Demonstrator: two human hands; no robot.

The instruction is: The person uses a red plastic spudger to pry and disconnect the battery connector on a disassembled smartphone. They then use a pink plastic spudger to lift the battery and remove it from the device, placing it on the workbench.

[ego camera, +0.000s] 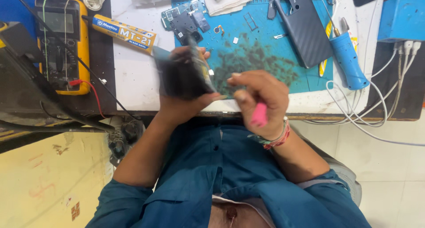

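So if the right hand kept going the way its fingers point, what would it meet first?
Probably the dark phone held in the left hand. The right hand, gripping a pink tool, points its fingers toward the phone's near edge, almost touching. Motion blur leaves the exact gap and depth unclear.

Dark phone body (181, 75): motion-blurred, edges smeared; its lower part is covered by the left hand (188, 102), whose fingers wrap around it, so the surface under them cannot be read. Pink tool (259, 114): only the tail shows below the curled fingers of the right hand (259, 95); the tip is hidden inside the grip. Circuit board (186, 20): just beyond the left fingertips, parts too small to tell apart. Small loose pieces (236, 40) on the blue mat (261, 55), beyond the right fingertips: too small to identify. Yellow multimeter (62, 42): far outside the left fingers, top cut by the frame edge. Blue box (403, 18): cut off at the right edge.
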